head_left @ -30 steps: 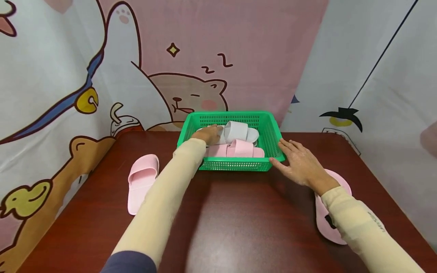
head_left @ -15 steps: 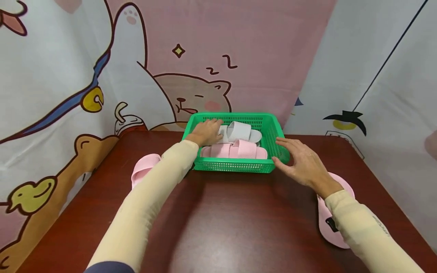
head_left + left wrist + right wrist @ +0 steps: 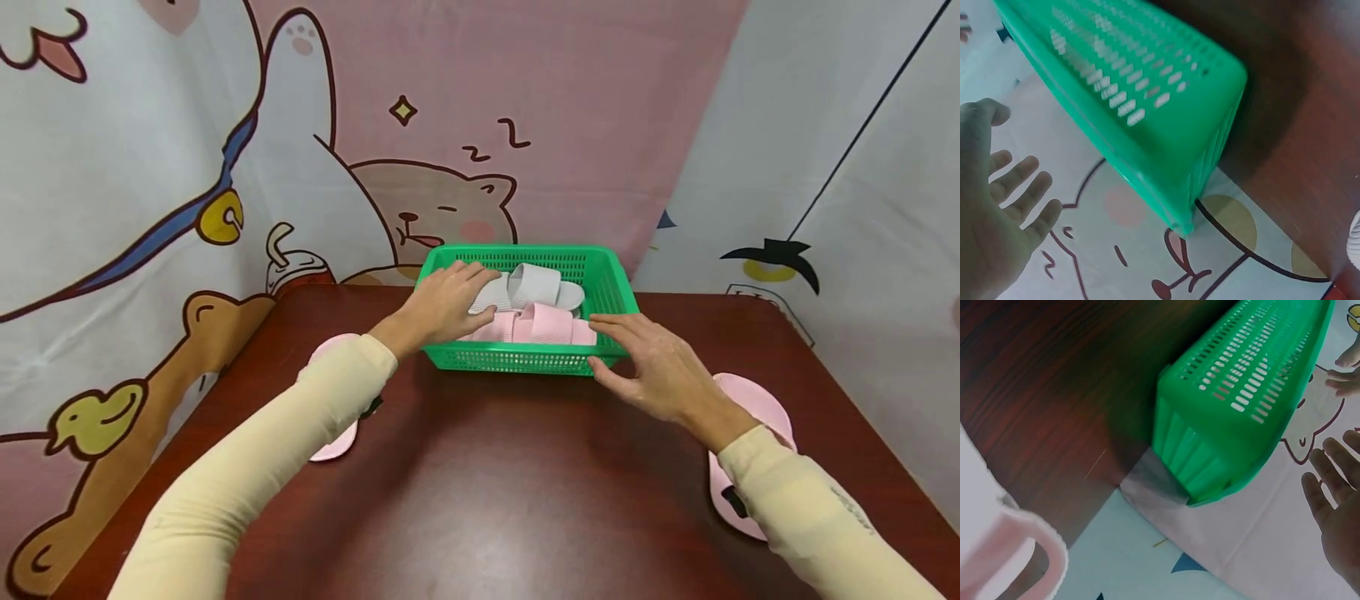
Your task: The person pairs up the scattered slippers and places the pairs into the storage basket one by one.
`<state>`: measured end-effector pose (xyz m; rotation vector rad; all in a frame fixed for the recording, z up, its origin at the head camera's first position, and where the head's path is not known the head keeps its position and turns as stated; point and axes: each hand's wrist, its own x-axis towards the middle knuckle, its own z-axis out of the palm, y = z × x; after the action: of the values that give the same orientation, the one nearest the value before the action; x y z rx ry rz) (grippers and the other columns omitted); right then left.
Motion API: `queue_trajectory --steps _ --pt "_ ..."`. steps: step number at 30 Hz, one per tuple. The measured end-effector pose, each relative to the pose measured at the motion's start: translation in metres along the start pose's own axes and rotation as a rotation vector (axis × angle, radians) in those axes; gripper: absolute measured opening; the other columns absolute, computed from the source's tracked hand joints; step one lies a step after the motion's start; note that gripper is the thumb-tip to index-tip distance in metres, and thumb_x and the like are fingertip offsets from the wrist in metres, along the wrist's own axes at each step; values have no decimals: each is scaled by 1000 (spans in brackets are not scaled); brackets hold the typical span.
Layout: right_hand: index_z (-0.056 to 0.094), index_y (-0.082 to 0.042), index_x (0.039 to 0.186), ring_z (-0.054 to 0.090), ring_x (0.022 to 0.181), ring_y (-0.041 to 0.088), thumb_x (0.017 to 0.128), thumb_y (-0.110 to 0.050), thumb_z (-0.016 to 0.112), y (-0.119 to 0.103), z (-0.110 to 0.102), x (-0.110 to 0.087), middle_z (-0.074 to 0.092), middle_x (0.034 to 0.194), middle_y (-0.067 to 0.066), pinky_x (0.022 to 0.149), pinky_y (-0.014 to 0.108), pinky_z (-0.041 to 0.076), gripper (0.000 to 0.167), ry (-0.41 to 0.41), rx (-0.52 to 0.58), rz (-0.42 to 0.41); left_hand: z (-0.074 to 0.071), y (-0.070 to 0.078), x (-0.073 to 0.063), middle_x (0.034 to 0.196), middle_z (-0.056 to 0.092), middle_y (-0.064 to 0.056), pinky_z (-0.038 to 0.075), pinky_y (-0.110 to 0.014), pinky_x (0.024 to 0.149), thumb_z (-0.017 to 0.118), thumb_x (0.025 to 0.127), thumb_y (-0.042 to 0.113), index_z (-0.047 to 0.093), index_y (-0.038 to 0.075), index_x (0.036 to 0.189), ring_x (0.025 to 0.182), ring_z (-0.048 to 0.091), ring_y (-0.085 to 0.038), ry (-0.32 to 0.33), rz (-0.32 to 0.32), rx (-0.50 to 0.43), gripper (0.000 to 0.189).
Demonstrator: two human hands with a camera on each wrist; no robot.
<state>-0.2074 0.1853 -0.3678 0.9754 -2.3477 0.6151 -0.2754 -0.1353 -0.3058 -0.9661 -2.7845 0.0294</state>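
A green basket (image 3: 517,350) holds a white pair of slippers (image 3: 537,285) at the back and a pink pair of slippers (image 3: 547,323) in front. My left hand (image 3: 446,304) hovers over the basket's left end, fingers spread and holding nothing; it covers the left ends of both pairs. In the left wrist view, that hand (image 3: 997,206) shows loose fingers above the rim. At the front right corner, my right hand (image 3: 660,367) is held with thumb and fingers apart, empty. The right wrist view shows the same hand (image 3: 1341,506) with relaxed fingers.
A pink slipper (image 3: 335,446) lies on the dark wooden table (image 3: 487,492) at left, mostly behind my left forearm. Another pink slipper (image 3: 750,400) is at right, partly under my right forearm in view. A cartoon-printed cloth (image 3: 585,125) hangs right behind the basket.
My left hand has lifted off the slippers inside the basket and drawn back over its left end. My right hand has come off the right rim to just in front of the corner.
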Motion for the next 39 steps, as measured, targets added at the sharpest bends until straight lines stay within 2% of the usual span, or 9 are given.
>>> queue_trajectory --steps 7,11,15,22,27,31,34,37,39 --pt "65 -7 134 58 121 30 88 -29 73 -3 3 0 62 134 9 95 56 48 51 -42 -21 -37 7 14 -45 130 63 -11 49 -42 94 65 96 32 58 3 139 116 58 -29 184 151 -24 53" --pt "64 -9 134 57 123 32 87 -27 75 3 -4 -11 59 139 9 94 58 49 52 -66 -34 3 12 15 -64 129 62 -10 50 -43 91 68 93 33 57 3 139 114 58 -28 232 173 11 56" --pt "64 -8 134 55 125 32 86 -26 75 11 -16 -27 55 143 9 93 57 48 53 -77 -63 32 12 11 -78 132 60 -11 50 -43 92 67 92 35 55 5 142 116 57 -28 268 151 10 60" --pt "64 -6 133 53 125 32 82 -26 77 27 -35 -59 52 146 10 87 57 48 57 -47 -110 69 13 -7 -116 134 60 -14 48 -48 95 65 90 42 49 3 148 122 55 -31 280 69 6 71" --pt "60 -5 138 46 131 37 84 -26 78 42 -49 -84 46 152 11 90 63 44 61 -67 -103 189 25 -37 -151 140 55 -17 46 -53 98 63 89 42 44 1 151 127 52 -34 257 -28 -3 77" --pt "57 -6 140 41 136 39 85 -24 79 56 -55 -107 44 152 14 110 55 34 62 -105 -72 267 38 -64 -179 146 49 -19 42 -57 101 68 87 40 43 0 152 132 47 -37 187 -154 -50 80" --pt "54 -6 143 39 137 41 87 -26 79 66 -57 -122 46 149 19 118 47 20 65 -163 -55 311 46 -82 -192 149 45 -21 40 -60 103 73 86 38 40 -1 152 135 42 -40 129 -248 -105 84" --pt "51 -6 147 38 137 46 92 -31 74 73 -57 -134 47 146 24 119 53 14 64 -236 -41 365 52 -96 -202 151 41 -24 35 -62 106 70 90 36 37 -2 153 138 37 -43 69 -320 -152 81" --pt "51 -4 148 38 137 48 96 -33 70 76 -56 -138 47 146 26 118 57 13 62 -271 -27 390 54 -102 -209 153 39 -26 32 -62 108 65 96 32 41 -3 151 140 34 -45 36 -346 -177 70"
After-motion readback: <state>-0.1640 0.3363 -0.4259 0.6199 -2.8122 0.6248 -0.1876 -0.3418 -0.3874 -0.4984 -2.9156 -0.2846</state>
